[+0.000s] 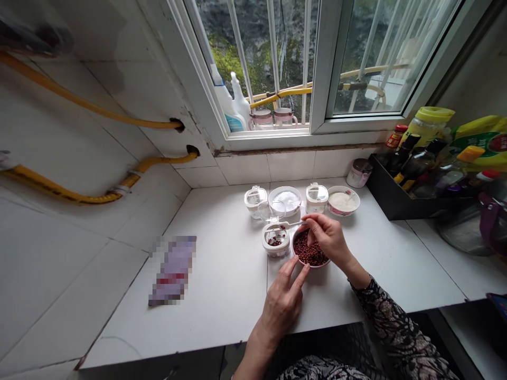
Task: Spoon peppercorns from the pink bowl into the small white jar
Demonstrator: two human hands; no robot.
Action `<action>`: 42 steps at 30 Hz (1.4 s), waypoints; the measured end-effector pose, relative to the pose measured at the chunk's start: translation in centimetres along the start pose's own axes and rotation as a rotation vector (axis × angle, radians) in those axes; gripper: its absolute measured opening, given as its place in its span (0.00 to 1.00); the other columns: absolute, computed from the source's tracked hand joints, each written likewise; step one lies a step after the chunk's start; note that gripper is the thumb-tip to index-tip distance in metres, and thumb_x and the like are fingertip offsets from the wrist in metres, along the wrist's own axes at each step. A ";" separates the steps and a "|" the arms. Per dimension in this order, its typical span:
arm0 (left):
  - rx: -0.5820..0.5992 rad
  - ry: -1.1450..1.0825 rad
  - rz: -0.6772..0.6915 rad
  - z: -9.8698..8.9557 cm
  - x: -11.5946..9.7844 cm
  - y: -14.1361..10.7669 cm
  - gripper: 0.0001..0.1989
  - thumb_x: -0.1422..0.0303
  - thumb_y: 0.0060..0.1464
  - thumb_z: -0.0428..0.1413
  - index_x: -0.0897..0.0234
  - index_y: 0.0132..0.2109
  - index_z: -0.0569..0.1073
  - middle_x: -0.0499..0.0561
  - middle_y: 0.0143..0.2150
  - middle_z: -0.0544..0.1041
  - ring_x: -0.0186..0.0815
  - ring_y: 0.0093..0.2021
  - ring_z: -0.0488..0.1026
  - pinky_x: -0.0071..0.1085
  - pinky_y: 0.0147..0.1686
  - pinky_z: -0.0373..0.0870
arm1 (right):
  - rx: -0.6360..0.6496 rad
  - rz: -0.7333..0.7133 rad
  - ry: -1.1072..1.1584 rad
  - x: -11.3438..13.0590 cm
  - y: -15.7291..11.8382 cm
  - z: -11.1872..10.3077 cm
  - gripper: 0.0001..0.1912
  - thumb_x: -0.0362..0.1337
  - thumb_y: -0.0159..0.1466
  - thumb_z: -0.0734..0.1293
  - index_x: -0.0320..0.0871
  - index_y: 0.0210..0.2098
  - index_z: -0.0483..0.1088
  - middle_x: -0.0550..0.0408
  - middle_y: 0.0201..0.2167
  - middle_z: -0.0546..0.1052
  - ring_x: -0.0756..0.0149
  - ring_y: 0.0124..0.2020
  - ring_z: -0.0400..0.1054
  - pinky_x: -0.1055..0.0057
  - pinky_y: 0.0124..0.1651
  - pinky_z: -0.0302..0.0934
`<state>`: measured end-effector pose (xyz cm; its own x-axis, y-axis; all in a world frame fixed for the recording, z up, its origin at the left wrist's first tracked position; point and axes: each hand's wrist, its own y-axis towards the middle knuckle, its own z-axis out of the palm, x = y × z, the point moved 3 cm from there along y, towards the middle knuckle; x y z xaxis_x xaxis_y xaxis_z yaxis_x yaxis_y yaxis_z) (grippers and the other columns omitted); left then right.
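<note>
In my right hand (325, 236), a small white spoon (293, 224) is pinched by its handle. Its bowl end is over the open mouth of a small clear seasoning jar (276, 244) with a white rim, which has some dark red grains inside. Beside that jar is a pink-rimmed bowl (311, 252) full of small dark red grains that look like Sichuan peppercorns. The fingers of my left hand (284, 293) are stretched and spread, with the tips at the bowl's near rim. The jar's transparent lid (273, 211) stands raised behind it.
Behind are a bowl of white grains (285, 200), a bowl of off-white grains (344, 201) and two lidded jars (256, 199) (316, 197). A black box of bottles (400, 198) stands right. A blurred purple packet (173, 272) lies left on the white counter (225, 295).
</note>
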<state>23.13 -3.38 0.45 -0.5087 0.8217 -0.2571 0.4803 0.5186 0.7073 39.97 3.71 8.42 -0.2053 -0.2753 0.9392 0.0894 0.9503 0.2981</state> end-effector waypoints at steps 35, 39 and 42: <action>-0.001 -0.011 0.006 -0.1 -0.1 0.2 0.37 0.88 0.57 0.46 0.63 0.71 0.60 0.64 0.65 0.65 0.45 0.68 0.64 0.44 0.60 0.74 | 0.070 0.257 -0.012 -2.7 0.9 -3.1 0.16 0.50 0.60 0.68 0.43 0.28 0.72 0.60 0.15 0.73 0.74 0.11 0.56 0.75 0.15 0.49; -0.001 -0.010 0.003 -0.1 -0.1 0.2 0.36 0.87 0.57 0.46 0.62 0.71 0.60 0.64 0.64 0.65 0.45 0.67 0.64 0.44 0.60 0.74 | 0.053 0.293 0.102 -2.6 1.0 -3.2 0.19 0.52 0.57 0.71 0.42 0.28 0.72 0.59 0.15 0.74 0.75 0.10 0.57 0.77 0.13 0.48; 0.003 -0.012 -0.002 -0.1 -0.1 0.3 0.37 0.87 0.58 0.46 0.61 0.71 0.59 0.64 0.64 0.65 0.45 0.68 0.64 0.44 0.60 0.75 | 0.039 0.306 0.185 -2.3 1.2 -3.1 0.21 0.54 0.55 0.73 0.41 0.29 0.72 0.58 0.16 0.75 0.76 0.10 0.59 0.78 0.13 0.49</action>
<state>23.28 -3.37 0.71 -0.5015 0.8232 -0.2662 0.4812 0.5210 0.7050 43.60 4.99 7.18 0.0059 0.0050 1.0000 0.0814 0.9967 -0.0055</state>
